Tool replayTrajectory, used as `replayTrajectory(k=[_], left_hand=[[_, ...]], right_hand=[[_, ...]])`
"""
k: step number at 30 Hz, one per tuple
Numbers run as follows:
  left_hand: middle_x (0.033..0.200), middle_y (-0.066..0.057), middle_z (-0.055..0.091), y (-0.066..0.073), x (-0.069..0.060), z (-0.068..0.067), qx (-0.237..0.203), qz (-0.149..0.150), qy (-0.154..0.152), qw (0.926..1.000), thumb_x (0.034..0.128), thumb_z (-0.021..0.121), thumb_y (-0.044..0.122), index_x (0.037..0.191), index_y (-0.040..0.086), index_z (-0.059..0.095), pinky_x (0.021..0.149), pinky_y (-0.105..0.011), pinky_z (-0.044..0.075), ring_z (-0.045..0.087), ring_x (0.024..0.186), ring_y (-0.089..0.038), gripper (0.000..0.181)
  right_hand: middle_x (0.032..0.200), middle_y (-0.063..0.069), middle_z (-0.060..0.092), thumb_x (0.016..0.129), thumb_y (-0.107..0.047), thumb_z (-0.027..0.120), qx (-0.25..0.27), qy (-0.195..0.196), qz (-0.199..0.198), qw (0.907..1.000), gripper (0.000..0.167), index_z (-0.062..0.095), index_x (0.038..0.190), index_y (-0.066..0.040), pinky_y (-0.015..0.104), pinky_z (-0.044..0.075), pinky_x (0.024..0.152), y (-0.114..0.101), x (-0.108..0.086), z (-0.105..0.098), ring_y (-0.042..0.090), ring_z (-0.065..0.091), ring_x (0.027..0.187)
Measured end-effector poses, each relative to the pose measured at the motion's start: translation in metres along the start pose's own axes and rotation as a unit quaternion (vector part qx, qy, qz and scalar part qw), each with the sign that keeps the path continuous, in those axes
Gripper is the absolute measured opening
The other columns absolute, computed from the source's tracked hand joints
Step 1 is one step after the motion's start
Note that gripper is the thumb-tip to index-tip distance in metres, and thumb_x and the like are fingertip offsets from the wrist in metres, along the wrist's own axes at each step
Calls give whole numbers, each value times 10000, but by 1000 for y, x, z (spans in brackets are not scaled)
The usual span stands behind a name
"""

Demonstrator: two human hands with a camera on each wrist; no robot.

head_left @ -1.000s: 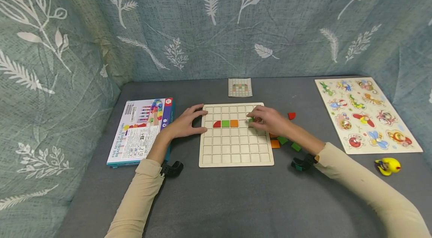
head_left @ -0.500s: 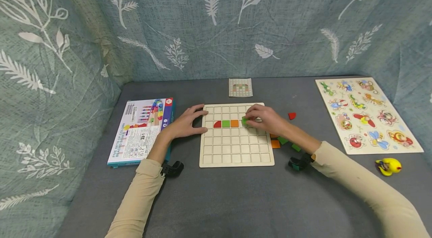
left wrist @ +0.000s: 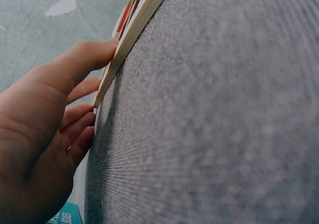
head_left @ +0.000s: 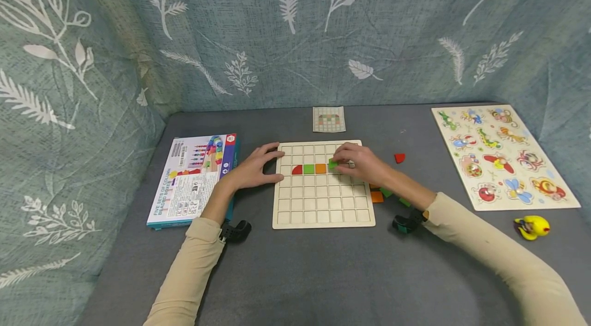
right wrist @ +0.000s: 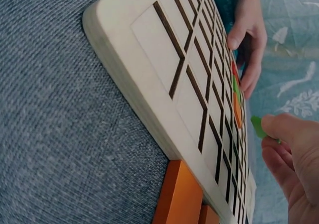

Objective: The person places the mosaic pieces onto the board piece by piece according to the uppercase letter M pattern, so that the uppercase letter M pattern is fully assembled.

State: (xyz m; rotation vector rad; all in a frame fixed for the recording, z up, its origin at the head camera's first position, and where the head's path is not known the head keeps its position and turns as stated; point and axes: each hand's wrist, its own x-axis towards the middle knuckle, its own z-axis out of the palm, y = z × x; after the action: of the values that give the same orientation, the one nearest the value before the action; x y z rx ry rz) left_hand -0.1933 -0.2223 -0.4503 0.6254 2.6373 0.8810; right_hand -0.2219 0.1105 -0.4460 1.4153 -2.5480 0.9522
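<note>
A light wooden board (head_left: pixel 323 203) with a square grid lies mid-table. In one row sit a red rounded tile (head_left: pixel 297 170), a green square tile (head_left: pixel 309 169) and an orange square tile (head_left: pixel 320 168), side by side. Just right of the orange one, above the board, my right hand (head_left: pixel 361 163) pinches a green tile (right wrist: pixel 257 126) between thumb and fingers. My left hand (head_left: pixel 253 168) touches the board's left edge, its thumb and fingers spread and fairly straight, as the left wrist view (left wrist: pixel 55 104) also shows.
Loose orange (head_left: pixel 377 196) and green tiles (head_left: pixel 405 202) lie by the board's right edge, partly under the right forearm. A red tile (head_left: pixel 399 158) is farther back. Around stand a pattern card (head_left: pixel 329 119), a boxed toy set (head_left: pixel 191 179), an insect puzzle (head_left: pixel 505 161) and a yellow toy duck (head_left: pixel 532 227).
My right hand has moved a little left over the board with the green tile, which now shows more clearly beside the orange one. The left hand has stayed put.
</note>
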Motion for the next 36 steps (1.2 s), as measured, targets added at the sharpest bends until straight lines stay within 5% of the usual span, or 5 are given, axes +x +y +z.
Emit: replayTrajectory(k=[18, 36], left_hand=[[1601, -144, 207, -1, 0, -1, -58, 56, -13, 10000, 904, 681, 314, 1470, 97, 423, 1138, -628, 248, 167, 1477, -404, 658], [1603, -139, 203, -1, -1, -1, -19, 63, -17, 10000, 900, 681, 342, 1475, 105, 417, 1138, -628, 250, 167, 1480, -400, 676]], right_hand=[[1008, 79, 662, 847, -87, 741, -22, -55, -150, 9999, 114, 729, 959, -64, 282, 537, 680, 2, 1, 4, 155, 636, 824], [1053, 45, 665, 890, -139, 704, -321, -549, 218, 9977, 106, 722, 993, -123, 346, 544, 776, 1, 3, 5, 157, 644, 893]])
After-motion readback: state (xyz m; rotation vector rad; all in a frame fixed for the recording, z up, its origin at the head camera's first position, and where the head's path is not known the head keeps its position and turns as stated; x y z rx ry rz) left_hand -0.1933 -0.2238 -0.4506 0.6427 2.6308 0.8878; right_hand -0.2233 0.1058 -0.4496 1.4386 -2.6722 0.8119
